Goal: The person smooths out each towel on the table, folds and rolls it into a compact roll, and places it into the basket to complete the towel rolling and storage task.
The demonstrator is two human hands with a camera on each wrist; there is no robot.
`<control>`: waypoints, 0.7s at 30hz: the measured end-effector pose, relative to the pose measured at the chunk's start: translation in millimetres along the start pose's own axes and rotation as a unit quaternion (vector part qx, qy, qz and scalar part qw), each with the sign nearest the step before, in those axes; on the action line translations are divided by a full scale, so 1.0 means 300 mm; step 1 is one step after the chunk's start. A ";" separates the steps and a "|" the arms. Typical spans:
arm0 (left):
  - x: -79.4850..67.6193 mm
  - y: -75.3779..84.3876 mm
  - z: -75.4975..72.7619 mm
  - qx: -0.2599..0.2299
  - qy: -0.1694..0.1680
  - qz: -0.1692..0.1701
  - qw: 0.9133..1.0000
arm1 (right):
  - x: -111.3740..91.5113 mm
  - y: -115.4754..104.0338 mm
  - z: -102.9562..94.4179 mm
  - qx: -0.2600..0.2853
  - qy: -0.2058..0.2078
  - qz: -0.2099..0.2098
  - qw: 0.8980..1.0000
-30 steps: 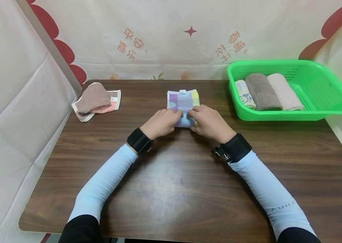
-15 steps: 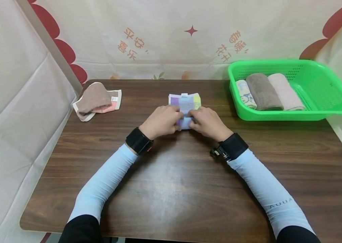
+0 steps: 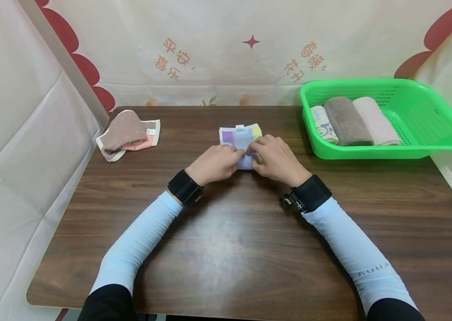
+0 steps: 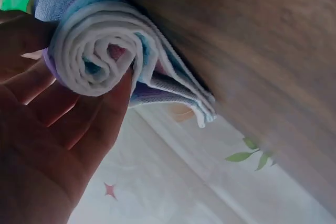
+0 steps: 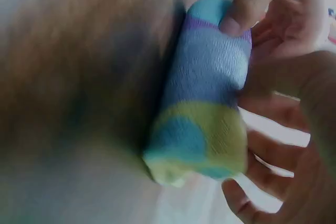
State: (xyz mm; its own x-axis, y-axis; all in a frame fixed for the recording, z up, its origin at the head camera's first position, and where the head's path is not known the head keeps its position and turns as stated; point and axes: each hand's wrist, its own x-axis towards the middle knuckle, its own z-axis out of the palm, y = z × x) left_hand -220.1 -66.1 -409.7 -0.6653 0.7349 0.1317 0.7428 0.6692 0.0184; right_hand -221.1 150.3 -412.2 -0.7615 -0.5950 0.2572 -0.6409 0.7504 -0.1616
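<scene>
A small patterned towel (image 3: 239, 137) in purple, blue and yellow lies near the table's far edge, its near part rolled up. The roll's spiral end (image 4: 71, 61) with white edging faces the left wrist view, and a short flat flap trails from it. My left hand (image 3: 217, 163) grips the left end of the roll, thumb on the near side, fingers over the far side. At the right end, my right hand (image 3: 277, 159) holds the roll between thumb and curled fingers. Seen from the right wrist, the roll (image 5: 207, 72) is a smooth cylinder with both hands on it.
Back right stands a green basket (image 3: 442, 151) containing a rolled patterned towel (image 3: 324, 125), a grey-brown one (image 3: 348, 121) and a pale pink one (image 3: 376, 121). A crumpled brown-and-pink towel (image 3: 125, 131) lies at the table's back left. A printed curtain (image 3: 226, 58) hangs behind the table.
The towel's flat far part has become shorter as its far edge came nearer to the hands. Both hands stay on the roll with small finger shifts.
</scene>
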 end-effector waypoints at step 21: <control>-0.003 -0.015 -0.020 -0.068 0.010 -0.016 0.998 | 0.007 0.026 0.008 0.065 -0.056 0.028 0.996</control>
State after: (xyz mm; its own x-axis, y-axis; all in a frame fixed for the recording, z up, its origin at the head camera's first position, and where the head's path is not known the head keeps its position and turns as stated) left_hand -222.4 -70.6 -404.1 -0.6889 0.7093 0.1492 0.7248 0.6710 0.1562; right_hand -228.0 154.2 -415.3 -0.7976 -0.5872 0.1381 -0.5990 0.7439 -0.2964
